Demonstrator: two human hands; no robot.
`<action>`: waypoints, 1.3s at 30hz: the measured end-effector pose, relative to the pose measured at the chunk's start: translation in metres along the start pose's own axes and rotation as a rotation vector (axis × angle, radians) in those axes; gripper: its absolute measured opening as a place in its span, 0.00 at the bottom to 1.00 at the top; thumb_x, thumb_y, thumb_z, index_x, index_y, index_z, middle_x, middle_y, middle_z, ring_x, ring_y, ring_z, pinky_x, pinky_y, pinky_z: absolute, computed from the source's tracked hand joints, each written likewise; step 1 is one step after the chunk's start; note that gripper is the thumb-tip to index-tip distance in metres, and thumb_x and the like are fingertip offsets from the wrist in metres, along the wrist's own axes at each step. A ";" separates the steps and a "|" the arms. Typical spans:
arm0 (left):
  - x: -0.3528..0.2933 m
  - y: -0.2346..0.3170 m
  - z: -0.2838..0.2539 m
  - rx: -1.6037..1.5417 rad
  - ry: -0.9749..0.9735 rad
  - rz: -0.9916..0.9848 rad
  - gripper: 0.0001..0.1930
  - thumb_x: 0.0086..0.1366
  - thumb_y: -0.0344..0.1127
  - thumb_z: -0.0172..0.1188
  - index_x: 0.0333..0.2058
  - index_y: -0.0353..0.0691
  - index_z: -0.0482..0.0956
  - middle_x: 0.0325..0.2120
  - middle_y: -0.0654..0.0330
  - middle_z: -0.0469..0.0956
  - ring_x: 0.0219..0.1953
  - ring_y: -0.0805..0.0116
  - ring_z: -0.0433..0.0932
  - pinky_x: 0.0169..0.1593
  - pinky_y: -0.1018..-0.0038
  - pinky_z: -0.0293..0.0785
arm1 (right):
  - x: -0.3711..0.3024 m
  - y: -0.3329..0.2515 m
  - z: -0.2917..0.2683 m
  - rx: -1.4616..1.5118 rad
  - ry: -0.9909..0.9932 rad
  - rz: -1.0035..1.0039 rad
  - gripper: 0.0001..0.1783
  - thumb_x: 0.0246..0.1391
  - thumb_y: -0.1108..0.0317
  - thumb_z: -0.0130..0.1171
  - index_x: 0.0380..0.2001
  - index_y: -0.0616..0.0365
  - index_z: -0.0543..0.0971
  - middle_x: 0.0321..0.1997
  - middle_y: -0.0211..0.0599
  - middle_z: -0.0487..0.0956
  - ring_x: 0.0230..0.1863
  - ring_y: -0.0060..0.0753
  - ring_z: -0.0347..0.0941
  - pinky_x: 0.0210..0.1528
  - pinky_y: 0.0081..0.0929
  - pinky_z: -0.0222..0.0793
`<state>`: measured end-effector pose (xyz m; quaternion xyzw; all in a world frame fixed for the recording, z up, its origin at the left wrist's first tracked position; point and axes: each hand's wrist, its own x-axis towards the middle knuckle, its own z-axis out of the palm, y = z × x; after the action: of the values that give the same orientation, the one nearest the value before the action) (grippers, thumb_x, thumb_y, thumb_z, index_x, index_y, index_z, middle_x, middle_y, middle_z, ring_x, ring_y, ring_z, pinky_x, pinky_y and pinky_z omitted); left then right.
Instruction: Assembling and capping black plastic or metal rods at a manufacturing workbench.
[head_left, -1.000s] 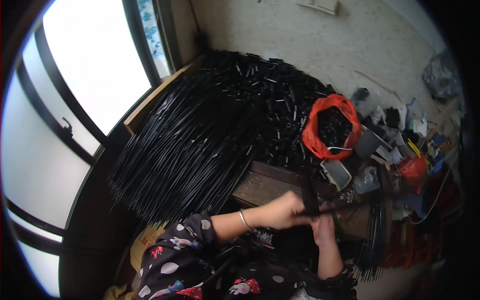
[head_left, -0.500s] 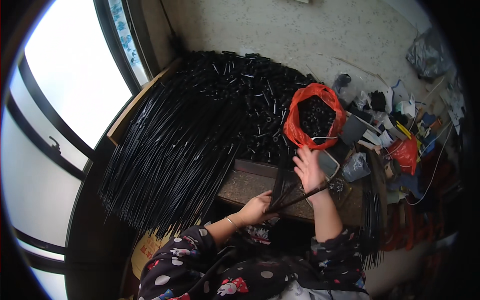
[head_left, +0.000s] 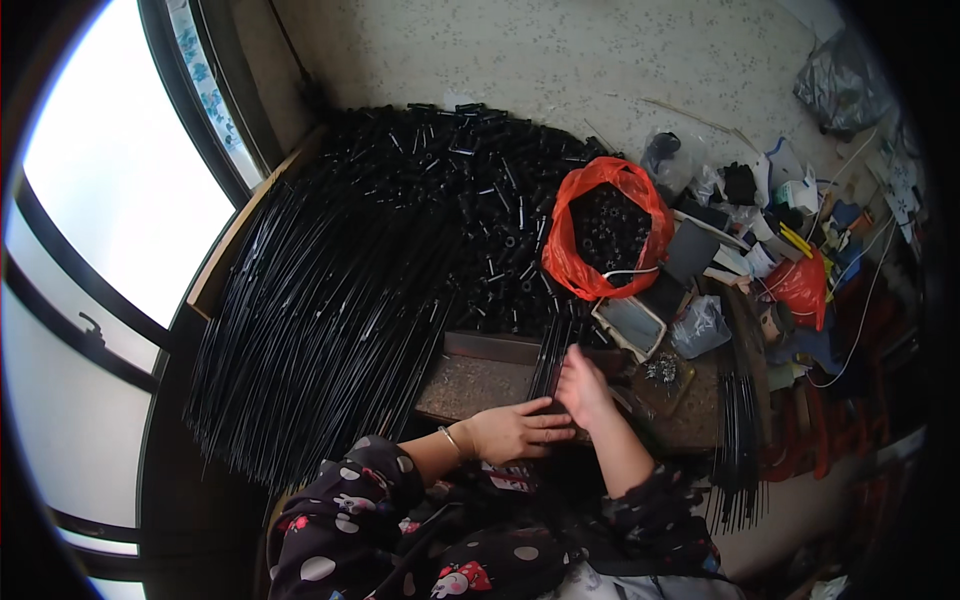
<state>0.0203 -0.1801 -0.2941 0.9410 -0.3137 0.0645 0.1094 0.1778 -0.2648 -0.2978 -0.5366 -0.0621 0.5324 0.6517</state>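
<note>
A narrow bundle of thin black rods (head_left: 549, 358) lies on the brown bench top in front of me, pointing away. My left hand (head_left: 505, 433) is across its near end, fingers stretched out toward the right and slightly apart. Along the bundle's right side is my right hand (head_left: 584, 388), its fingers extended and touching the rods; the palm side is partly hidden. Left of my hands spreads a big heap of long black rods (head_left: 310, 320), their thicker ends massed at the back. Beyond my right hand stands a red plastic bag (head_left: 568, 270) holding small black ring-like parts (head_left: 608, 230).
A grey rectangular tray (head_left: 632, 328), a clear plastic bag (head_left: 698, 328) and a pile of small metal pieces (head_left: 663, 370) sit right of my hands. More black rods (head_left: 738, 420) hang over the bench edge. Clutter (head_left: 790, 250) fills the right; a window (head_left: 100, 170) is at left.
A dark rod that lay slanted across my right wrist no longer shows there. My right hand has come down and left to the bundle. The left hand has shifted slightly nearer, its fingers now stretched out.
</note>
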 end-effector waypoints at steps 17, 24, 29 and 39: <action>-0.002 -0.005 -0.002 -0.503 0.422 -0.236 0.26 0.48 0.37 0.60 0.49 0.41 0.70 0.41 0.51 0.75 0.45 0.53 0.74 0.56 0.57 0.62 | -0.106 -0.021 0.025 -0.776 -0.375 -0.630 0.15 0.42 0.81 0.61 0.38 0.63 0.79 0.33 0.36 0.81 0.31 0.23 0.76 0.36 0.19 0.72; -0.001 -0.002 -0.011 -0.550 0.380 -0.271 0.17 0.54 0.43 0.60 0.38 0.39 0.77 0.37 0.51 0.76 0.41 0.53 0.75 0.59 0.60 0.58 | -0.138 -0.064 0.040 -0.801 -0.490 -0.670 0.14 0.47 0.81 0.56 0.40 0.62 0.77 0.41 0.41 0.79 0.44 0.32 0.76 0.48 0.24 0.69; 0.005 0.006 -0.041 -0.697 0.418 -0.332 0.14 0.52 0.43 0.62 0.31 0.38 0.77 0.37 0.50 0.76 0.38 0.49 0.75 0.52 0.61 0.66 | -0.137 -0.089 0.048 -1.042 -0.645 -0.689 0.14 0.47 0.78 0.57 0.41 0.63 0.76 0.40 0.41 0.79 0.42 0.33 0.77 0.45 0.23 0.70; -0.004 -0.007 0.000 -0.656 0.389 -0.387 0.16 0.52 0.46 0.62 0.26 0.37 0.76 0.28 0.54 0.75 0.40 0.50 0.73 0.49 0.64 0.68 | -0.128 -0.079 0.050 -0.997 -0.467 -0.722 0.16 0.47 0.80 0.57 0.42 0.62 0.76 0.37 0.41 0.80 0.37 0.28 0.78 0.42 0.21 0.71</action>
<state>0.0217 -0.1725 -0.2962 0.8681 -0.1088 0.1157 0.4703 0.1403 -0.3186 -0.1533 -0.5901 -0.6172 0.2899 0.4322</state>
